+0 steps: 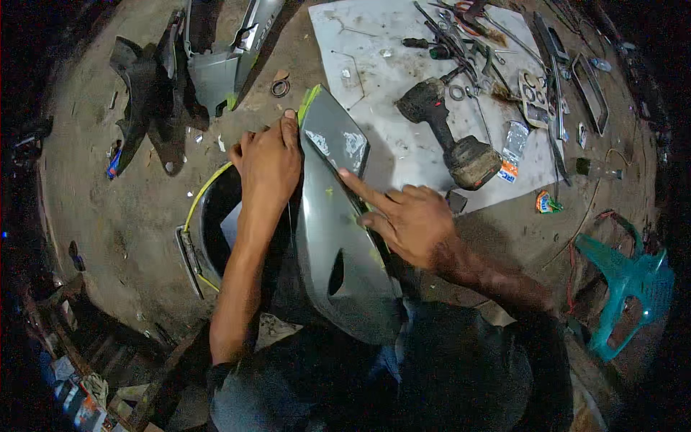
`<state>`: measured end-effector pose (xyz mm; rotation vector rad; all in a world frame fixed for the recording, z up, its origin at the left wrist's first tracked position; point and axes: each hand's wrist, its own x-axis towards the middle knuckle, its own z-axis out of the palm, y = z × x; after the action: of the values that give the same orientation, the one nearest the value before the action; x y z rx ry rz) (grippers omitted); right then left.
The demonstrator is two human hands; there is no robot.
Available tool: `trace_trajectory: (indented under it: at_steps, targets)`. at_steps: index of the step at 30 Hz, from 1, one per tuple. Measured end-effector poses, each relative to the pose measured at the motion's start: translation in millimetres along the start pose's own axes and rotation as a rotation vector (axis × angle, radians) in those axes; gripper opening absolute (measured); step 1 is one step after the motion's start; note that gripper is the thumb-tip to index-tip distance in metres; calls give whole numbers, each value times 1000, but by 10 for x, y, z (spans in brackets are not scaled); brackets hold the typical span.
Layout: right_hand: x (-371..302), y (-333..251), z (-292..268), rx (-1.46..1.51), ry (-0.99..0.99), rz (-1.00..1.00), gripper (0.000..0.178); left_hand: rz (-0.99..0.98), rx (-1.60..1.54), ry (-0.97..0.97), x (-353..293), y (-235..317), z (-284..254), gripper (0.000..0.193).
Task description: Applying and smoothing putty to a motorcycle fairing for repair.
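A grey motorcycle body panel (pixel 335 245) stands tilted in front of me, its lower end against my dark shirt. Yellow-green marks run along its edges, and whitish smears cover the upper face. My left hand (pixel 270 162) is closed round the panel's left edge near the top, with one fingertip up by the yellow-green corner. On the opposite side, my right hand (pixel 414 223) stretches its index finger onto the panel just below the smears. Its thumb lies at the panel's right edge and the other fingers are loosely bent.
Beyond the panel, a white sheet (pixel 360 65) carries a dirty cordless impact wrench (pixel 453 133) and a pile of hand tools (pixel 461 43). Other body panels (pixel 216 75) lie at the far left. A teal plastic cover (pixel 633 288) is at right, and a yellow-edged black part (pixel 212 216) at left.
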<state>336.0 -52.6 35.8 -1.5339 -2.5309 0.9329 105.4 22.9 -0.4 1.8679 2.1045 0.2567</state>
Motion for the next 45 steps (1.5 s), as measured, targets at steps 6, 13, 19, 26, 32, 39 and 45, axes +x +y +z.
trace_trajectory:
  at_steps: [6,13,19,26,32,39,45]
  targets:
    - [407,32,-57,-86,209,-126,65,20,30,30,-6,-15,25,61]
    - [-15,-34,-76,-137,45,-49,66,-6,66,-21,-11,20,53,59]
    - [327,-5,-81,-139,177,-62,60,-4,18,-14,19,48,-29,56]
    - [104,8,-61,-85,-31,-10,69,4,-6,3,-13,-10,25,58]
    - [632,32,27,-127,361,-151,59,40,28,39,21,-40,99,59]
    - [319,-45,-93,-124,185,-65,60,-3,27,-60,28,72,-61,56]
    - [454,-98,-65,-175,313,-133,57,-3,3,-78,22,0,-58,58]
